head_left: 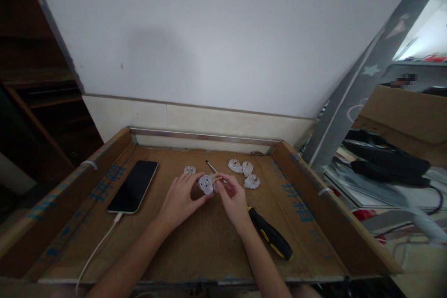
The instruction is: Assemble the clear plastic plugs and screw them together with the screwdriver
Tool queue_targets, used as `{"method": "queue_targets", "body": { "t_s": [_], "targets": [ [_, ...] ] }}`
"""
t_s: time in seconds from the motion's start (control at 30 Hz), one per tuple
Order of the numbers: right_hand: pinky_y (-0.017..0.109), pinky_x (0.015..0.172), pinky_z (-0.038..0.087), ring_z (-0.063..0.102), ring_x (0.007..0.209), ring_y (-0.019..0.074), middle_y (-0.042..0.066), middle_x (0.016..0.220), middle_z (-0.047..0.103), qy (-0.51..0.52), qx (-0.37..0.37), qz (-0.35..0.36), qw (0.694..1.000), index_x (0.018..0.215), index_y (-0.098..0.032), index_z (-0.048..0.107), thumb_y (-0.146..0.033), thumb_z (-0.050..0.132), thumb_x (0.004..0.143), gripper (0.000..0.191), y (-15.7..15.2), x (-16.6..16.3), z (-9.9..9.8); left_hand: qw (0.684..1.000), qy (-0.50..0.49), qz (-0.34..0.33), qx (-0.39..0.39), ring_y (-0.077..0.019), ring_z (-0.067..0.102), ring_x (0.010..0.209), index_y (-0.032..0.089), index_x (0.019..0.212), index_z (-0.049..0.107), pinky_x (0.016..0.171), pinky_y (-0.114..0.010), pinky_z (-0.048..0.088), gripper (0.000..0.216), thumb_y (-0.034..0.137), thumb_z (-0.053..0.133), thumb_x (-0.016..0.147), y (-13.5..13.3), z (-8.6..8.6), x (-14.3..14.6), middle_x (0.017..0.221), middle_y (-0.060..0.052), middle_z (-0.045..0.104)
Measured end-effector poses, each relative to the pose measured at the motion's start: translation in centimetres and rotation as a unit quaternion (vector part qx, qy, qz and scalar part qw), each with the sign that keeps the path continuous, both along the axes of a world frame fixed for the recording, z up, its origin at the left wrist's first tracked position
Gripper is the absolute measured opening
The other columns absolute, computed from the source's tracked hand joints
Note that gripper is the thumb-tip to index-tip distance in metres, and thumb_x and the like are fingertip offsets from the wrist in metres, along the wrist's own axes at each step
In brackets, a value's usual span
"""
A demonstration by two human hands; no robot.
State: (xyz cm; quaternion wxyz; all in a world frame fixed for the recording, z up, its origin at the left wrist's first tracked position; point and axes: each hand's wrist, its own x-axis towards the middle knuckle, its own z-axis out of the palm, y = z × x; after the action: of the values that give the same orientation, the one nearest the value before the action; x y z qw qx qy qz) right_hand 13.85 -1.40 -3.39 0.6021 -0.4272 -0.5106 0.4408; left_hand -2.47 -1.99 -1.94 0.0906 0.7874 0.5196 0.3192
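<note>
My left hand pinches a round clear plastic plug adapter with dark slots in its face. The fingers of my right hand are closed at the adapter's right side, on a small clear part with a brass-coloured bit; its exact shape is partly covered. Beneath my right hand lies a screwdriver with a black and yellow handle, its metal shaft showing beyond my fingers. One clear plastic piece rests just past my left hand. Several similar clear pieces with metal bits lie right of my right hand.
A dark-screened phone with a white cable lies on the left. The work surface is a shallow cardboard tray with raised sides, against a white wall. Beyond its right side are a cardboard box and black items.
</note>
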Motion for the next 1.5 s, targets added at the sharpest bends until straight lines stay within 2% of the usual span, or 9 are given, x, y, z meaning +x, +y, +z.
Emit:
{"method": "queue_targets", "body": {
  "t_s": [0.2, 0.53, 0.73, 0.93, 1.03, 1.17, 1.33, 1.5],
  "targets": [
    [0.034, 0.081, 0.046, 0.058, 0.086, 0.0183, 0.005, 0.091, 0.061, -0.134, 0.091, -0.003, 0.987, 0.096, -0.023, 0.066, -0.024, 0.059, 0.078, 0.019, -0.9, -0.3, 0.9, 0.997, -0.070, -0.022, -0.016, -0.0235, 0.059, 0.099, 0.023, 0.122, 0.051, 0.087, -0.038, 0.045, 0.049, 0.032, 0.064, 0.077, 0.1, -0.6, 0.1, 0.112, -0.007, 0.064],
    [0.033, 0.079, 0.046, 0.057, 0.084, 0.0180, 0.006, 0.092, 0.059, -0.208, 0.123, -0.027, 0.970, 0.103, -0.025, 0.063, -0.021, 0.054, 0.082, 0.023, -1.3, -0.6, 0.7, 0.988, -0.143, -0.047, -0.039, -0.0213, 0.060, 0.098, 0.022, 0.123, 0.051, 0.088, -0.036, 0.047, 0.050, 0.024, 0.064, 0.075, 0.4, -1.1, 0.2, 0.113, -0.007, 0.063],
    [0.033, 0.078, 0.046, 0.057, 0.081, 0.0174, 0.005, 0.091, 0.058, -0.197, 0.115, -0.036, 0.973, 0.102, -0.025, 0.063, -0.022, 0.053, 0.082, 0.023, -1.3, -0.6, 0.5, 0.970, -0.217, -0.070, -0.078, -0.0206, 0.060, 0.098, 0.019, 0.121, 0.051, 0.089, -0.036, 0.047, 0.048, 0.022, 0.062, 0.075, 0.1, -0.6, 0.7, 0.114, -0.008, 0.062],
    [0.034, 0.081, 0.048, 0.056, 0.086, 0.0180, 0.006, 0.096, 0.055, -0.150, 0.099, -0.015, 0.984, 0.106, -0.026, 0.063, -0.024, 0.060, 0.078, 0.028, -1.5, -1.0, 0.6, 0.940, -0.306, -0.054, -0.141, -0.0196, 0.063, 0.092, 0.017, 0.113, 0.055, 0.083, -0.034, 0.050, 0.035, 0.038, 0.051, 0.085, 0.3, -0.2, 0.8, 0.102, -0.007, 0.066],
    [0.033, 0.079, 0.049, 0.057, 0.088, 0.0183, 0.007, 0.099, 0.057, -0.111, 0.065, -0.002, 0.992, 0.115, -0.024, 0.057, -0.028, 0.058, 0.080, 0.035, -1.2, -1.1, 0.5, 0.943, -0.301, -0.052, -0.132, -0.0194, 0.063, 0.090, 0.016, 0.107, 0.058, 0.082, -0.033, 0.050, 0.032, 0.039, 0.048, 0.087, 0.4, -0.1, 0.7, 0.100, -0.007, 0.067],
    [0.032, 0.073, 0.050, 0.061, 0.080, 0.0181, 0.007, 0.094, 0.064, -0.074, 0.017, 0.026, 0.997, 0.102, -0.021, 0.062, -0.037, 0.054, 0.082, 0.027, -0.7, -1.0, 0.3, 0.953, -0.273, -0.072, -0.109, -0.0198, 0.061, 0.096, 0.018, 0.108, 0.058, 0.087, -0.034, 0.048, 0.030, 0.037, 0.046, 0.088, 0.2, 0.0, 0.8, 0.108, -0.008, 0.065],
    [0.031, 0.080, 0.046, 0.059, 0.088, 0.0188, 0.006, 0.096, 0.064, -0.067, 0.025, 0.006, 0.997, 0.097, -0.021, 0.063, -0.041, 0.058, 0.080, 0.027, -0.9, -1.0, 0.5, 0.953, -0.261, -0.082, -0.128, -0.0196, 0.061, 0.097, 0.018, 0.110, 0.056, 0.088, -0.034, 0.047, 0.031, 0.038, 0.042, 0.090, -0.1, 0.3, 0.9, 0.106, -0.007, 0.065],
    [0.029, 0.077, 0.045, 0.059, 0.086, 0.0177, 0.005, 0.096, 0.065, -0.082, 0.026, 0.029, 0.996, 0.098, -0.021, 0.061, -0.039, 0.055, 0.083, 0.024, -1.3, -1.1, 0.9, 0.959, -0.249, -0.069, -0.115, -0.0196, 0.062, 0.091, 0.018, 0.103, 0.057, 0.082, -0.032, 0.048, 0.028, 0.037, 0.042, 0.090, -0.1, 0.4, 0.8, 0.100, -0.007, 0.066]
  ]
}}
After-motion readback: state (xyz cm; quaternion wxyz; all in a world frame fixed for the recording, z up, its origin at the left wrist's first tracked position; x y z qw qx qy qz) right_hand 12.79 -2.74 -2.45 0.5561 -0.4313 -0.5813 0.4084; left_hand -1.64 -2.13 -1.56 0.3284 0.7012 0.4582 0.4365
